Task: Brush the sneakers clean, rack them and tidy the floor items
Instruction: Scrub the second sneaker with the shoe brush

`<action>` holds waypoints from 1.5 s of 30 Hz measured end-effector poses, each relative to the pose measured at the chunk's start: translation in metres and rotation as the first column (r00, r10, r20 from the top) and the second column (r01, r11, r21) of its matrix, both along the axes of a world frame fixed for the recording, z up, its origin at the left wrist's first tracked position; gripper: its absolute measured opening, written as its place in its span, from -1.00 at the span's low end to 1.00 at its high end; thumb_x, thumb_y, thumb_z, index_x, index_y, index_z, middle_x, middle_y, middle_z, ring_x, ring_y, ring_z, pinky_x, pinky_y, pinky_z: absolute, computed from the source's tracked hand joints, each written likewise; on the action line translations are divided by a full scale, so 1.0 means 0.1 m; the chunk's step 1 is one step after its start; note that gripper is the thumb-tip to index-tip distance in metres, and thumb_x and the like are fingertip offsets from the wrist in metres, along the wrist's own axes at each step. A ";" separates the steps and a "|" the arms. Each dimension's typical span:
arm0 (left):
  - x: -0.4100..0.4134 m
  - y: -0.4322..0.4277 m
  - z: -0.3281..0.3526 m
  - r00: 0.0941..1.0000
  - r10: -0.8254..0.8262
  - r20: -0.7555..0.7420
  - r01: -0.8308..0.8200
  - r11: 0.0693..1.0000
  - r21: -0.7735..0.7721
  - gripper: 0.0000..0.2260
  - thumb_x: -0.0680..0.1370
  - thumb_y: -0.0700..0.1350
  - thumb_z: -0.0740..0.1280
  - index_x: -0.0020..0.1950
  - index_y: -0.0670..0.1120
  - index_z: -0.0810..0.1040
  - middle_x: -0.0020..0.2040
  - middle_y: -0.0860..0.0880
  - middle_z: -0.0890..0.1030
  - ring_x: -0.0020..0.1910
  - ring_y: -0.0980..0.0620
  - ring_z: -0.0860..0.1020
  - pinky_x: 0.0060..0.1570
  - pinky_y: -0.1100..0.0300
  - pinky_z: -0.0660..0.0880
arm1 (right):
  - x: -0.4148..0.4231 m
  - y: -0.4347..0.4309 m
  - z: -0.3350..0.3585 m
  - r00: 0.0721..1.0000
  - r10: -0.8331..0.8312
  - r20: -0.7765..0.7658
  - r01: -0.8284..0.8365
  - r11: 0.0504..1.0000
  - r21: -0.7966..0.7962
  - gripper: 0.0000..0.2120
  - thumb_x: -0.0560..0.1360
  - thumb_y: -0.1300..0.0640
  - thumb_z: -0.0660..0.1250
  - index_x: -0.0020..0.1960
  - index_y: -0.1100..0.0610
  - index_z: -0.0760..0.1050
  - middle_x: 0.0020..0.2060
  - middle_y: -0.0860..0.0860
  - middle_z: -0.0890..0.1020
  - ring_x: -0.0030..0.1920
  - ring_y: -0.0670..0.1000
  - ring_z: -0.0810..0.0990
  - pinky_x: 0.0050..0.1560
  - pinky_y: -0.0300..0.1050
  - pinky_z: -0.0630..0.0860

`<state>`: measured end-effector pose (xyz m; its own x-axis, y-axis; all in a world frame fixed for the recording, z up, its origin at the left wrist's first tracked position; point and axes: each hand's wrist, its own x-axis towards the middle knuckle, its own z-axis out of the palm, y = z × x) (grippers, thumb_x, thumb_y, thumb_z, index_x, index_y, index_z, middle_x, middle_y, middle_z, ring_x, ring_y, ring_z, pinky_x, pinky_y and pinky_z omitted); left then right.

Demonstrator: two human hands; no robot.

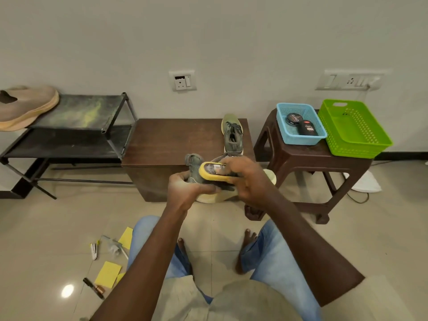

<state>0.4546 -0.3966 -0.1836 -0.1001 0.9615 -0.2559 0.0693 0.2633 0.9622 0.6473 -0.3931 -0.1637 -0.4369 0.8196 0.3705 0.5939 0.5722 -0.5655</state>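
Note:
My left hand (185, 188) grips a grey-green sneaker (194, 166) with a pale sole, held in the air in front of the low brown table (166, 140). My right hand (245, 179) holds a yellow-backed brush (212, 171) laid against the sneaker's side. The second grey-green sneaker (232, 133) stands on the table's right end, toe toward the wall. A black metal shoe rack (76, 133) is at the left, with a tan shoe (25, 106) on its top shelf. Yellow paper pieces (107, 274), a crumpled wrapper (113, 245), a stapler-like item (93, 250) and a dark pen (92, 287) lie on the floor at lower left.
A brown plastic stool (298, 163) at the right carries a blue basket (281, 126) with polish tins and a green basket (354, 130). A cable and a white object (366, 181) lie on the floor behind the stool. My knees and bare feet are below the hands.

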 end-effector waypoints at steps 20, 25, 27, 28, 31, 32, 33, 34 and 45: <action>0.12 0.01 -0.12 0.994 -0.054 -0.094 0.061 0.996 0.069 -0.51 0.00 0.05 0.63 -0.10 0.01 0.69 -0.21 0.07 0.73 -0.17 0.13 0.70 -0.17 0.21 0.63 | -0.13 0.10 0.00 0.974 -0.225 -0.001 0.211 0.914 -0.347 -0.21 0.36 -0.05 0.50 0.48 0.00 0.20 0.30 -0.02 0.46 0.24 0.00 0.47 0.16 -0.03 0.53; 0.11 0.00 -0.19 0.990 -0.090 -0.111 0.098 0.993 0.066 -0.51 -0.02 0.00 0.63 -0.13 0.06 0.64 -0.25 0.15 0.70 -0.19 0.16 0.67 -0.17 0.24 0.63 | -0.07 0.18 0.01 0.988 -0.141 -0.071 0.082 0.841 -0.535 -0.20 0.29 -0.06 0.55 0.39 -0.15 0.19 0.17 0.01 0.53 0.13 0.03 0.57 0.09 0.07 0.60; 0.10 0.02 -0.20 0.988 -0.096 -0.119 0.108 0.989 0.097 -0.45 -0.03 0.09 0.63 -0.07 0.03 0.66 -0.19 0.10 0.72 -0.15 0.13 0.69 -0.16 0.22 0.63 | -0.07 0.18 0.02 0.980 -0.169 -0.107 0.093 0.858 -0.505 -0.17 0.25 -0.08 0.53 0.39 -0.20 0.15 0.23 0.01 0.51 0.15 0.05 0.57 0.09 0.10 0.61; 0.08 0.04 -0.19 0.982 -0.114 -0.151 0.131 0.986 0.108 -0.44 0.01 0.11 0.64 -0.03 0.01 0.67 -0.17 0.08 0.72 -0.14 0.12 0.69 -0.16 0.21 0.62 | -0.08 0.18 0.03 0.976 -0.178 -0.127 0.098 0.876 -0.473 -0.17 0.26 -0.06 0.52 0.39 -0.20 0.14 0.25 -0.01 0.49 0.17 0.04 0.56 0.09 0.09 0.60; 0.01 0.11 -0.10 0.878 -0.146 -0.456 0.249 0.953 0.175 -0.57 0.21 0.22 0.63 -0.05 0.05 0.66 -0.24 0.13 0.69 -0.24 0.22 0.64 -0.28 0.35 0.50 | -0.08 0.18 0.05 0.967 -0.199 -0.158 0.124 0.912 -0.391 -0.17 0.28 -0.02 0.52 0.41 -0.17 0.14 0.27 -0.03 0.48 0.20 0.04 0.54 0.09 0.09 0.60; 0.00 0.13 -0.07 0.805 -0.092 -0.587 0.262 0.942 0.211 -0.56 0.23 0.33 0.56 -0.11 0.07 0.64 -0.28 0.15 0.66 -0.28 0.21 0.61 -0.32 0.34 0.45 | -0.07 0.18 0.05 0.963 -0.205 -0.175 0.128 0.918 -0.375 -0.18 0.29 -0.03 0.51 0.41 -0.16 0.14 0.26 -0.04 0.49 0.20 0.03 0.55 0.09 0.10 0.60; -0.01 0.14 -0.05 0.733 -0.024 -0.680 0.263 0.932 0.250 -0.51 0.22 0.44 0.48 -0.15 0.07 0.62 -0.31 0.16 0.63 -0.30 0.19 0.59 -0.32 0.30 0.42 | -0.06 0.18 0.05 0.958 -0.208 -0.199 0.125 0.924 -0.363 -0.19 0.29 -0.03 0.50 0.41 -0.16 0.15 0.24 -0.04 0.51 0.20 0.02 0.55 0.10 0.10 0.59; -0.02 0.14 -0.04 0.676 0.029 -0.736 0.265 0.923 0.280 -0.45 0.20 0.52 0.38 -0.18 0.07 0.61 -0.32 0.16 0.61 -0.29 0.17 0.57 -0.27 0.25 0.41 | -0.06 0.18 0.05 0.953 -0.204 -0.225 0.115 0.928 -0.354 -0.21 0.30 -0.01 0.50 0.41 -0.15 0.16 0.23 -0.05 0.51 0.20 0.01 0.55 0.11 0.11 0.59; 0.12 0.12 -0.22 0.983 -0.081 -0.163 0.125 0.950 0.286 -0.40 0.07 0.07 0.66 0.08 0.02 0.64 -0.06 0.04 0.73 -0.08 0.09 0.71 0.01 -0.05 0.66 | -0.08 0.10 0.10 0.927 -0.184 -0.328 0.056 0.929 -0.365 -0.30 0.40 0.11 0.52 0.42 -0.03 0.25 0.26 -0.06 0.48 0.24 -0.06 0.53 0.11 -0.08 0.60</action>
<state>0.4670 -0.3845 -0.2056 -0.0116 0.9987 0.0492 0.2281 -0.0453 0.9726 0.6391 -0.3832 -0.1538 -0.2216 0.9608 0.1669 0.3719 0.2414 -0.8963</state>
